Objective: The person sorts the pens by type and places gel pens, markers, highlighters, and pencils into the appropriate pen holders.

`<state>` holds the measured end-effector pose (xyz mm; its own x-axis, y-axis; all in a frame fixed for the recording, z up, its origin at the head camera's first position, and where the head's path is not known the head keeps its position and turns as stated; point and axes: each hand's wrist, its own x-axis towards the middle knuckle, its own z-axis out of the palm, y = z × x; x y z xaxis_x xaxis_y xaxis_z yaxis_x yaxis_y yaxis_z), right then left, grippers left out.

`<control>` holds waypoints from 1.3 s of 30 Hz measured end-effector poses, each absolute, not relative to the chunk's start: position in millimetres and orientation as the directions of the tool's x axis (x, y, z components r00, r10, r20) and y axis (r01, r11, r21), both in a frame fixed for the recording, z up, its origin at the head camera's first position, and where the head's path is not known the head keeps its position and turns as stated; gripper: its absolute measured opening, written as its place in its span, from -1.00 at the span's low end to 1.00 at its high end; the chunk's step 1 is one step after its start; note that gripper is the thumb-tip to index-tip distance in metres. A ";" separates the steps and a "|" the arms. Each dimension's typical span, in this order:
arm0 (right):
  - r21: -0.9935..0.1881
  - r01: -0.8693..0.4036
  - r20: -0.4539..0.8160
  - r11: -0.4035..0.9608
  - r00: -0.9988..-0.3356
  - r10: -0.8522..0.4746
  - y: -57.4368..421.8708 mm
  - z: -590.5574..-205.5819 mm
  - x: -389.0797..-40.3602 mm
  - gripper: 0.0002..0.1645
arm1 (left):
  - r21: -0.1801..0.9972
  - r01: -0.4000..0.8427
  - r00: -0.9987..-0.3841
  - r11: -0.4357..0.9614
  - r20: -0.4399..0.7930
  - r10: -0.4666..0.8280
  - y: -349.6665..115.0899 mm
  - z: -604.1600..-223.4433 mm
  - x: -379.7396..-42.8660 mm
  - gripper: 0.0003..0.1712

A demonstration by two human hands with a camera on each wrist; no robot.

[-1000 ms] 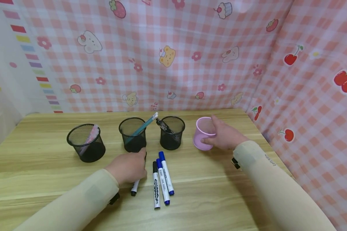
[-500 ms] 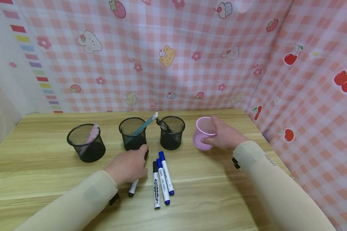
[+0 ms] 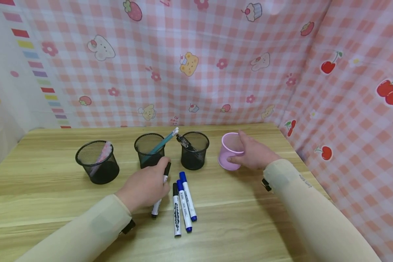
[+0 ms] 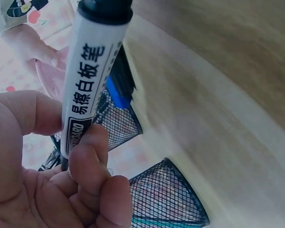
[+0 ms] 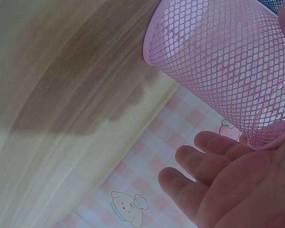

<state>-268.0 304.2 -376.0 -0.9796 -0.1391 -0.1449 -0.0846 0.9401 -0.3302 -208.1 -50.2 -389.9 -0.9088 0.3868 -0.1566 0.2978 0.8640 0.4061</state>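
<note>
My left hand (image 3: 145, 185) pinches a white whiteboard marker (image 4: 89, 71) with a black cap between thumb and fingers, tilted, in front of the middle-left black mesh pen cup (image 3: 150, 147). Chinese lettering shows on its barrel in the left wrist view. My right hand (image 3: 256, 153) holds the pink mesh pen cup (image 3: 228, 160), thumb across its front and index finger at the rim; in the right wrist view the other fingers (image 5: 180, 185) stick out beside the mesh. To the right of the held marker lie a black marker (image 3: 177, 213) and two blue markers (image 3: 185, 207) (image 3: 189, 198).
Another black mesh pen cup (image 3: 104, 174) at far left holds a pink fluffy-topped pen (image 3: 105, 151). A teal pencil (image 3: 160, 146) leans in the middle-left cup. Black pens (image 3: 184, 142) stand in the cup (image 3: 194, 160) to its right. A checked pink cloth (image 3: 196, 98) hangs behind the wooden table (image 3: 235, 225).
My left hand has picked at the black-capped marker and raised it slightly, its cap end now tilting up and right. The right hand stays on the pink pen cup.
</note>
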 end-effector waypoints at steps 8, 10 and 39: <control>-0.260 -0.108 -0.149 0.960 -0.977 -0.150 303.0 -373.3 -268.7 0.44 | 0.455 0.317 -0.916 0.832 -0.082 0.393 -47.8 -387.0 -204.8 -0.18; -0.215 -0.132 -0.133 0.968 -0.978 -0.163 302.3 -372.8 -269.3 0.45 | 0.472 0.319 -0.917 0.822 -0.066 0.394 -47.5 -386.2 -204.2 -0.18; -0.212 -0.160 -0.153 0.964 -0.969 -0.194 297.6 -372.7 -269.1 0.38 | 0.634 0.506 -0.863 0.585 0.363 0.353 -33.1 -372.7 -202.0 -0.20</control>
<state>-269.1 297.6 -372.7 -0.9689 -0.1943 -0.1531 -0.1598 0.9641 -0.2120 -202.0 -33.1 -372.7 -0.8626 0.3527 0.3628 0.5058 0.5850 0.6340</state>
